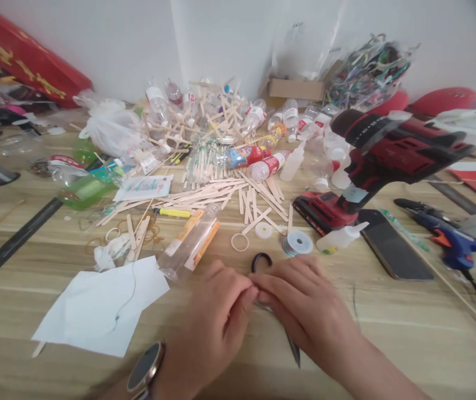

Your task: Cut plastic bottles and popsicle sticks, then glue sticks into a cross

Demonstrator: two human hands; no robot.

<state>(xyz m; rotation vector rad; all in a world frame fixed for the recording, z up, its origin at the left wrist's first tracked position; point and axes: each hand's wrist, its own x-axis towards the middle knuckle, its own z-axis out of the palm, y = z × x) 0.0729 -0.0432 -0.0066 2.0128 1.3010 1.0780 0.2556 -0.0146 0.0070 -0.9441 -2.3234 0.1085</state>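
My left hand [220, 311], with a watch [146, 366] on its wrist, is closed, its thumb and fingertips pinched together. Against it, tip to tip, my right hand [307, 297] is closed in a similar pinch. Whatever lies between the fingertips is hidden or too small to make out. A pair of scissors [293, 349] shows beneath my right hand, with a black handle loop beyond the fingers and a blade pointing toward me. Just past my hands are a spool of thin line [298, 243], a pale ring [240, 242] and a clear plastic bottle with an orange label [192, 241].
White paper [96, 311] with a thread on it lies at left. A red cordless drill [405, 147] stands at right, near a phone [394, 244], a glue bottle [340, 239] and a blue glue gun [450, 239]. Wooden sticks [204, 194] and plastic bottles [269, 165] pile up behind.
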